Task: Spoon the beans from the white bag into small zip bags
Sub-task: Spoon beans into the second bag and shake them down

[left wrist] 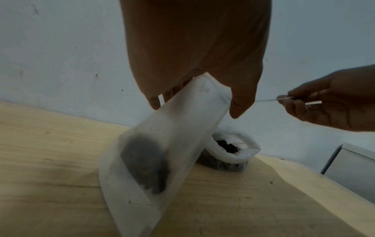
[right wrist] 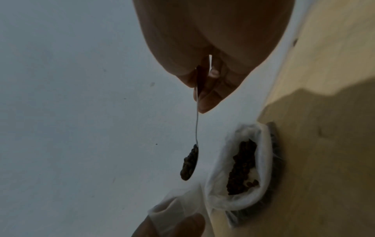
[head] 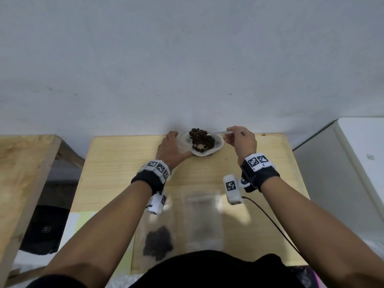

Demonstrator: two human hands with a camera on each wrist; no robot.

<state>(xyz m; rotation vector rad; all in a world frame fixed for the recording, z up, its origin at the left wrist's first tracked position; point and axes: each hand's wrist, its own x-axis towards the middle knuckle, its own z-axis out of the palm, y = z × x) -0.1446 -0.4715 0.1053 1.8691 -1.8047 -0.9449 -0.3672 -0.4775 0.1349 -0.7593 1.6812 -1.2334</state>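
Observation:
The white bag (head: 216,145) (left wrist: 246,154) (right wrist: 261,160) sits open at the table's far edge with dark beans (head: 204,142) (right wrist: 241,170) inside. My left hand (head: 170,147) (left wrist: 194,56) holds a small frosted zip bag (left wrist: 162,152) (right wrist: 172,210) upright by its top, just left of the white bag; some beans show through its lower part. My right hand (head: 241,140) (right wrist: 211,64) pinches the handle of a metal spoon (head: 216,133) (right wrist: 196,128). Its bowl, heaped with beans (head: 196,133) (right wrist: 189,165), hangs above the white bag, near the zip bag's mouth.
Two more zip bags lie near the table's front edge: one with beans (head: 158,242) and a nearly clear one (head: 202,221). The wooden table (head: 116,163) stands against a white wall. Another wooden surface (head: 20,173) is at left, a white cabinet (head: 357,154) at right.

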